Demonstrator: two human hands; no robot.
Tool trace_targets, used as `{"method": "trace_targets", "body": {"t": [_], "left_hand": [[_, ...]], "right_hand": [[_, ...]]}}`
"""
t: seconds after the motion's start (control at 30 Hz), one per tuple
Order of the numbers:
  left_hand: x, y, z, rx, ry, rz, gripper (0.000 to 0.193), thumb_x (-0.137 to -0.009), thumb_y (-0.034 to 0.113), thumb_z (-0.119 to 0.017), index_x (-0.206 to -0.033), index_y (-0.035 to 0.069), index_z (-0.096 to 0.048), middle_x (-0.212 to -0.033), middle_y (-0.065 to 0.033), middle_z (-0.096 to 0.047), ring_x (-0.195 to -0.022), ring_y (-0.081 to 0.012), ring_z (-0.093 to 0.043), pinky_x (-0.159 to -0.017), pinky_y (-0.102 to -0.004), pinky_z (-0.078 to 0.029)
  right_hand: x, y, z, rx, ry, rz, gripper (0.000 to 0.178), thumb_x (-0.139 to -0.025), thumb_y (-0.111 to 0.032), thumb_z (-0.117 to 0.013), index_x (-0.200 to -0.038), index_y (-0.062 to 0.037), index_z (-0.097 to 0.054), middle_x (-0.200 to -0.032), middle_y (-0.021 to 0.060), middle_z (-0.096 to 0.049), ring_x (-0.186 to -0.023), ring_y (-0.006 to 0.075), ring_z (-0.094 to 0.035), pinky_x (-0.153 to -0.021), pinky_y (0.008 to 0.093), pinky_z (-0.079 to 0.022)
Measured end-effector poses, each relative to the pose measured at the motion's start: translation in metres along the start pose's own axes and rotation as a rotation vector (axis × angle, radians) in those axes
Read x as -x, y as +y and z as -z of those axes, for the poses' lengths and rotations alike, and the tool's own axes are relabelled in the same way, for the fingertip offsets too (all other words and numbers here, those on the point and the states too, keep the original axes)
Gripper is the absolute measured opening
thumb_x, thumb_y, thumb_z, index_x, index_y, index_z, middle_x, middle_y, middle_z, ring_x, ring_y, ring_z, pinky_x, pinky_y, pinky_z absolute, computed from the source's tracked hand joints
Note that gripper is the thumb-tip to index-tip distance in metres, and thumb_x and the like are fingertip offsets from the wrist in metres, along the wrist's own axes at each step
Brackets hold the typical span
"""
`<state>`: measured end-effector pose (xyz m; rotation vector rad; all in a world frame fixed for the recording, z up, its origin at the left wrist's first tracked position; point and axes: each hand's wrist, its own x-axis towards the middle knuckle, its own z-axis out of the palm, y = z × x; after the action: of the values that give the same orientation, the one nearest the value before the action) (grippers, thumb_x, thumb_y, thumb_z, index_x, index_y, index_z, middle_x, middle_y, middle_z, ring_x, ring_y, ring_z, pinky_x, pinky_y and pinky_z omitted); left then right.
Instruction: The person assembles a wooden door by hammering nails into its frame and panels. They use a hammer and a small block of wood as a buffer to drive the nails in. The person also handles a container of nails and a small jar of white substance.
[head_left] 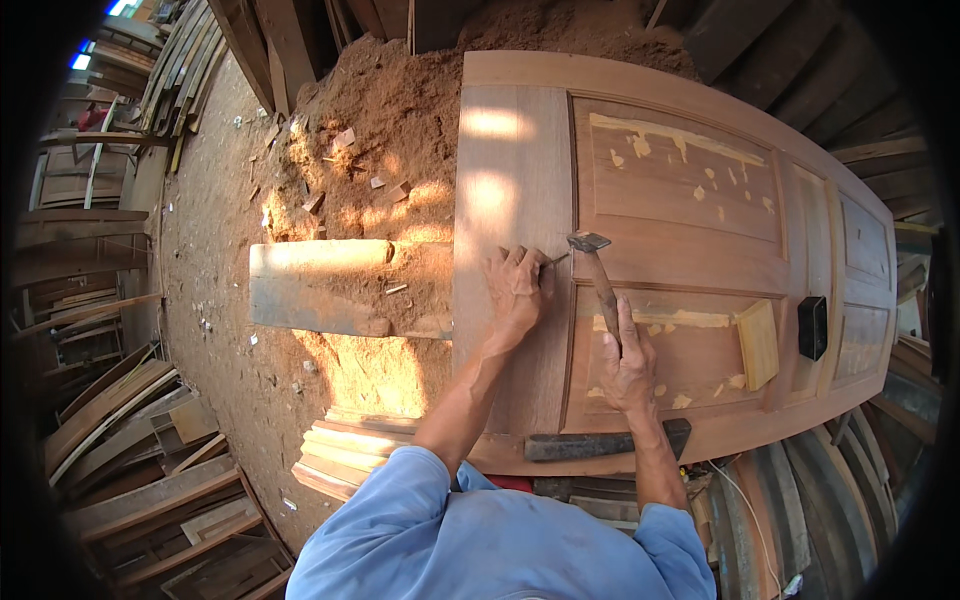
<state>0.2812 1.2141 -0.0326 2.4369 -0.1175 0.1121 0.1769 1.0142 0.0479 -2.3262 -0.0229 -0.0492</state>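
A wooden panel door [680, 255] lies flat in front of me, with pale filler patches on its recessed panels. My left hand [515, 290] rests on the door's plain left end, its fingers closed round a thin dark metal rod [556, 258] too small to tell more exactly. Just right of the rod is the head of a hammer [603, 285], over the panel moulding. Its wooden handle is in the grip of my right hand [630, 362], the thumb lying along it.
On the door stand a yellowish wood block [760, 345] and a black box-shaped thing [812, 328]. A long dark bar-like piece [580, 446] lies along its near edge. Sawdust [410, 110] heaps behind a plank [310, 290]. Stacked boards [340, 455] and leaning timber [110, 400] surround me.
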Motion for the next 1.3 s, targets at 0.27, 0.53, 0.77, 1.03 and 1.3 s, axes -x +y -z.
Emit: {"method": "trace_targets", "body": {"t": [0.27, 0.53, 0.77, 1.03, 1.3], "left_hand": [[0.004, 0.003, -0.003, -0.001, 0.073, -0.037, 0.016, -0.079, 0.012, -0.080, -0.092, 0.014, -0.070, -0.090, -0.0083, -0.068, -0.091, -0.0316, -0.058, -0.083, -0.0461, -0.036], [0.004, -0.001, -0.003, -0.002, 0.082, -0.082, 0.015, -0.083, 0.012, -0.079, -0.094, 0.016, -0.069, -0.088, -0.0078, -0.066, -0.090, -0.0310, -0.057, -0.082, -0.0461, -0.036], [0.004, -0.004, -0.011, -0.022, 0.144, -0.091, 0.020, -0.080, 0.007, -0.078, -0.092, 0.016, -0.065, -0.085, -0.0043, -0.068, -0.082, -0.0302, -0.059, -0.080, -0.0478, -0.037], [0.004, -0.004, -0.007, 0.002, 0.125, -0.105, 0.020, -0.081, 0.007, -0.078, -0.093, 0.016, -0.065, -0.083, -0.0051, -0.067, -0.083, -0.0313, -0.061, -0.080, -0.0493, -0.038], [0.004, -0.001, -0.004, -0.018, 0.127, -0.104, 0.016, -0.082, 0.008, -0.078, -0.088, 0.016, -0.066, -0.083, -0.0040, -0.067, -0.082, -0.0292, -0.059, -0.079, -0.0461, -0.036]], "right_hand": [[-0.008, 0.000, 0.006, 0.134, -0.207, -0.157, 0.065, -0.102, -0.008, -0.060, -0.164, -0.0089, -0.040, -0.115, 0.0276, -0.069, -0.098, 0.0461, -0.071, -0.085, 0.0511, -0.057], [0.004, -0.028, 0.030, -0.174, 0.218, 0.288, 0.065, -0.106, -0.009, -0.057, -0.165, -0.0012, -0.033, -0.140, 0.0303, -0.062, -0.110, 0.0399, -0.073, -0.092, 0.0452, -0.060], [0.006, -0.029, 0.035, -0.157, 0.102, 0.114, 0.063, -0.106, -0.008, -0.057, -0.162, 0.0072, -0.032, -0.147, 0.0349, -0.057, -0.126, 0.0470, -0.067, -0.100, 0.0477, -0.057], [0.001, -0.014, 0.022, 0.024, 0.028, 0.076, 0.068, -0.103, -0.008, -0.060, -0.166, -0.0066, -0.034, -0.119, 0.0308, -0.068, -0.105, 0.0453, -0.072, -0.087, 0.0491, -0.059], [-0.015, -0.019, 0.031, 0.066, -0.064, 0.039, 0.068, -0.104, -0.010, -0.060, -0.167, -0.0131, -0.033, -0.116, 0.0272, -0.068, -0.096, 0.0411, -0.073, -0.081, 0.0497, -0.059]]}}
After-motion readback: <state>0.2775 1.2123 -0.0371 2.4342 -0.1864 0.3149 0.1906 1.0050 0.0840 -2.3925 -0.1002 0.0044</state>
